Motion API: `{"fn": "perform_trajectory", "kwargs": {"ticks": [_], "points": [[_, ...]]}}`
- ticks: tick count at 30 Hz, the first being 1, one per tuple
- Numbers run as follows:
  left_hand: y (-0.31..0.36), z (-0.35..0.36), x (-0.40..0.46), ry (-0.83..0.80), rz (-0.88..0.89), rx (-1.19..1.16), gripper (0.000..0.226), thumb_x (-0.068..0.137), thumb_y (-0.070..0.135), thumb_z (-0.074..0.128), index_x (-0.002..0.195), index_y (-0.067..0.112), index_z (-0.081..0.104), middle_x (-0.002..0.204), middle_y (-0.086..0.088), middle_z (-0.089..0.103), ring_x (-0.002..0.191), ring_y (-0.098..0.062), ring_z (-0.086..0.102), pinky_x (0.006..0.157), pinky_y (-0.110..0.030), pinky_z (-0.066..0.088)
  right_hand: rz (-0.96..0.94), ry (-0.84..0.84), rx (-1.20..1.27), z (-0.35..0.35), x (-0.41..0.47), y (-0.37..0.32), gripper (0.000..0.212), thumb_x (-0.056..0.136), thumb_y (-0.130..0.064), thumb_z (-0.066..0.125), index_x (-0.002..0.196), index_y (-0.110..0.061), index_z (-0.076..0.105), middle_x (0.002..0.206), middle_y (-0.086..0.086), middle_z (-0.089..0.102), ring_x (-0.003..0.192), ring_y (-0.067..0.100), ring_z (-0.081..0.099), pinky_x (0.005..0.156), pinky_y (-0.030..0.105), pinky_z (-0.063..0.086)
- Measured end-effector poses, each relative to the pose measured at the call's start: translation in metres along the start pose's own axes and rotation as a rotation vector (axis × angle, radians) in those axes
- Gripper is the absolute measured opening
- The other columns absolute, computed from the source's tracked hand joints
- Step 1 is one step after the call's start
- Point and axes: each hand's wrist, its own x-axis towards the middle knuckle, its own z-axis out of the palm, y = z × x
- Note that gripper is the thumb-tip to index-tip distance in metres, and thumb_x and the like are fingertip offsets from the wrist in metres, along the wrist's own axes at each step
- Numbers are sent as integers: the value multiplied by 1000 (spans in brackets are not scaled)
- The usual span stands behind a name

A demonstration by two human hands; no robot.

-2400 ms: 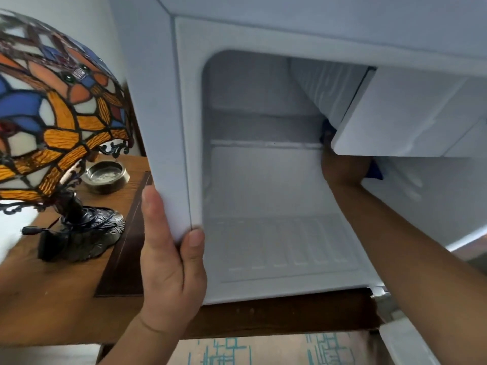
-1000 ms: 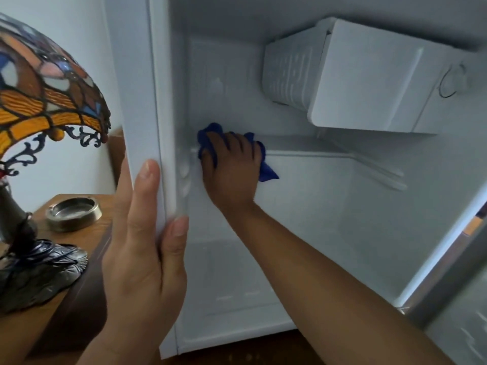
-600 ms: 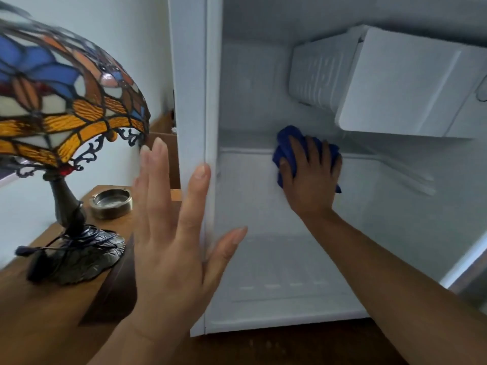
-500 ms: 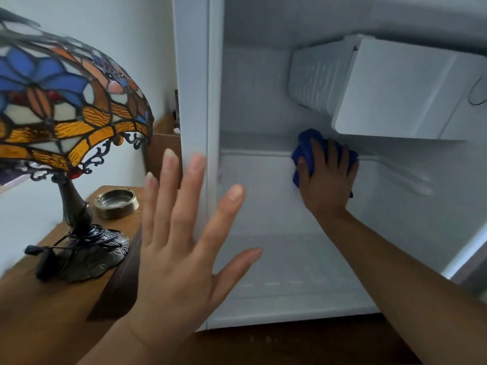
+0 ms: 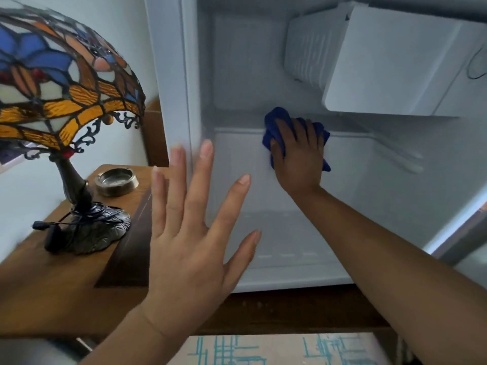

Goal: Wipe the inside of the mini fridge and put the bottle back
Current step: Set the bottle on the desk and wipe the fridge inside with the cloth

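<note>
The white mini fridge (image 5: 168, 83) stands open in front of me, its inside bare. My right hand (image 5: 299, 156) reaches in and presses a blue cloth (image 5: 274, 122) flat against the back wall, at the ledge below the freezer box (image 5: 390, 69). My left hand (image 5: 195, 233) hovers in front of the fridge's left front edge, fingers spread, holding nothing and not touching the fridge. No bottle is in view.
A stained-glass table lamp (image 5: 52, 75) with a dark metal base (image 5: 92, 227) stands on the wooden table (image 5: 39, 285) left of the fridge. A metal ashtray (image 5: 116, 180) sits behind the base. A cardboard box (image 5: 276, 349) lies below the table edge.
My left hand has let go of the fridge's left edge and opened with fingers spread. My right hand has slid the blue cloth from the left side of the back wall toward the middle.
</note>
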Motion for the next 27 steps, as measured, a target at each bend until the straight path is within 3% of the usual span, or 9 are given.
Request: {"fn": "perform_trajectory", "kwargs": {"ticks": [4, 6, 7, 10, 12, 21, 22, 25, 27], "points": [[39, 7, -27, -239, 99, -190, 49, 105, 52, 41, 145, 23, 46, 165, -12, 28, 157, -35, 20, 126, -51, 26, -13, -59, -41, -10, 1, 12, 49, 107, -37, 35, 151, -21, 49, 154, 11, 52, 144, 38, 43, 119, 62, 26], [39, 38, -28, -436, 25, -163, 54, 108, 56, 20, 148, 27, 44, 167, -8, 29, 157, -33, 22, 122, -53, 35, 41, -65, -71, -16, -1, 23, 49, 107, -38, 34, 152, -24, 47, 157, 9, 49, 147, 38, 40, 121, 62, 22], [35, 56, -22, -560, -67, -142, 62, 107, 59, 8, 152, 30, 40, 170, -5, 23, 158, -32, 17, 123, -54, 32, 66, -70, -80, -17, -2, 28, 51, 107, -40, 32, 153, -25, 45, 158, 9, 47, 148, 38, 37, 122, 62, 21], [24, 113, -18, -835, -253, -86, 89, 85, 71, -28, 163, 41, 2, 170, 5, -22, 157, -25, -23, 129, -48, -6, 77, -79, -84, -19, -5, 34, 51, 108, -41, 32, 155, -27, 42, 161, 10, 43, 151, 39, 33, 124, 62, 17], [20, 137, -19, -905, -285, -73, 84, 83, 74, -23, 161, 43, -9, 169, 6, -27, 155, -23, -30, 127, -49, -15, 76, -82, -77, -18, -3, 34, 50, 108, -41, 35, 156, -27, 41, 162, 11, 42, 151, 41, 32, 124, 63, 16], [16, 146, -28, -969, -363, -115, 87, 81, 73, -19, 161, 43, -6, 171, 2, -23, 159, -26, -19, 128, -49, -11, 327, -137, -248, -26, 17, 74, 68, 101, -60, 19, 156, -26, 41, 162, 17, 40, 151, 47, 28, 121, 68, 13], [16, 145, -30, -986, -364, -91, 85, 85, 72, -20, 162, 43, 3, 172, -1, -15, 160, -30, -11, 129, -50, -7, 361, -165, -244, -27, 20, 75, 69, 100, -60, 19, 156, -25, 42, 162, 17, 39, 153, 47, 25, 122, 68, 11], [13, 145, -40, -984, -345, -51, 80, 98, 72, 0, 149, 37, 50, 163, -11, 40, 150, -40, 38, 118, -56, 18, 429, -179, -195, -23, 29, 62, 70, 98, -57, 20, 154, -23, 44, 161, 15, 42, 154, 43, 23, 125, 62, 7], [13, 145, -44, -1039, -336, -60, 87, 92, 76, -9, 155, 41, 40, 167, -10, 32, 155, -40, 28, 123, -55, 12, 420, -205, -173, -21, 35, 45, 64, 101, -55, 24, 151, -23, 49, 156, 14, 48, 151, 40, 29, 126, 59, 9]]}}
